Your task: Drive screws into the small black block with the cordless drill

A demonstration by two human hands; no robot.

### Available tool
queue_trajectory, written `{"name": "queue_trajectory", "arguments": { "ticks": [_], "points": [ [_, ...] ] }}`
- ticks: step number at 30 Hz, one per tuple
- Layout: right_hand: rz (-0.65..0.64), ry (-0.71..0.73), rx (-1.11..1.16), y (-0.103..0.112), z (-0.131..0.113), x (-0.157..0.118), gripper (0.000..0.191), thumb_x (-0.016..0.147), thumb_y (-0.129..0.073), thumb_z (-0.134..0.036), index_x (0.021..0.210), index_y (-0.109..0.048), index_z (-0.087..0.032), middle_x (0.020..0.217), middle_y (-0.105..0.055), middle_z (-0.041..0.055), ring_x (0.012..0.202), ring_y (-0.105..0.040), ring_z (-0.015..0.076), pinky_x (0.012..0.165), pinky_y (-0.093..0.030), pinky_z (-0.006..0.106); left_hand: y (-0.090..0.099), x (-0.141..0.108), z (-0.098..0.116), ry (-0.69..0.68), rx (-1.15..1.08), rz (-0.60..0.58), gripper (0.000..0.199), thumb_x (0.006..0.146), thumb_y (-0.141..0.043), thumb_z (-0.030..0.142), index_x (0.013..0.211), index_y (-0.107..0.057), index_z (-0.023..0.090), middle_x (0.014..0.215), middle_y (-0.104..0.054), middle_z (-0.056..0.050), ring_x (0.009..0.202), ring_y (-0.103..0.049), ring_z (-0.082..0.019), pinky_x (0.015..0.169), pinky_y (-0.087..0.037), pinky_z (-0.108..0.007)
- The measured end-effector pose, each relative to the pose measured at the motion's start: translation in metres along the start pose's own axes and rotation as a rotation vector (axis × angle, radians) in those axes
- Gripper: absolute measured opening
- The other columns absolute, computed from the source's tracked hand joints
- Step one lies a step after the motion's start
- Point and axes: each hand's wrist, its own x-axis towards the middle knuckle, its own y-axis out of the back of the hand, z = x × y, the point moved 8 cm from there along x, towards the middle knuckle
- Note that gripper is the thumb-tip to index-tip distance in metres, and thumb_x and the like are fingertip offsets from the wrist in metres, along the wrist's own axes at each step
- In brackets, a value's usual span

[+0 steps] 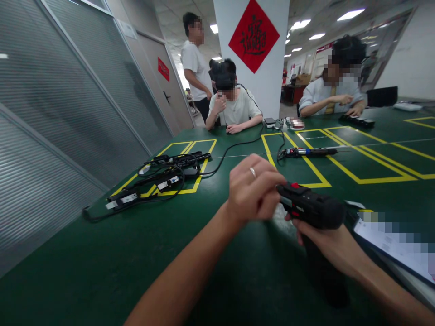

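so the right hand (pixel 306 228) is wrapped round the grip of a black power drill (pixel 311 206), left hand (pixel 254 190) has its fingers closed at the drill's front end. drill's held above the green worktop (pixel 112 267), cables (pixel 170 172) off to its left.

I count one left hand (pixel 253 192) and one right hand (pixel 314 233), one ring (pixel 253 172), one black power tool (pixel 311 206) and one slim long tool (pixel 312 152) on my feed, plus one green table (pixel 102 267). I also get two seated people (pixel 238 108), one standing person (pixel 195 68), one pillar (pixel 222 43), one door (pixel 152 68) and one door handle (pixel 166 97). I see at least three white labels (pixel 129 198), but the overlapping black cables (pixel 183 159) defeat my count.
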Motion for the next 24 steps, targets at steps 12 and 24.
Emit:
{"name": "queue_trajectory", "arguments": {
  "ticks": [12, 24],
  "points": [
    [-0.091, -0.103, -0.085, -0.003, 0.005, -0.003, 0.029, 0.085, -0.052, -0.044, 0.093, -0.063, -0.018, 0.067, -0.063, 0.0006, 0.064, -0.055, 0.0172, 0.060, -0.040, 0.031, -0.103, -0.126, -0.157, 0.590, -0.165, -0.482, 0.059, 0.077, -0.062, 0.039, 0.130, -0.044, 0.020, 0.129, -0.045, -0.011, 0.118, -0.049, -0.025, 0.104, -0.039, -0.040],
    [-0.078, -0.130, -0.165, 0.000, 0.008, -0.002, 0.033, 0.083, -0.055, -0.044, 0.063, -0.060, -0.019, 0.054, -0.051, -0.0033, 0.051, -0.044, 0.0111, 0.049, -0.031, 0.026, -0.110, -0.123, -0.169, 0.624, -0.177, -0.462, 0.048, 0.076, -0.063, 0.032, 0.120, -0.050, 0.019, 0.115, -0.053, -0.008, 0.105, -0.054, -0.021, 0.096, -0.044, -0.036]
  ]
}}
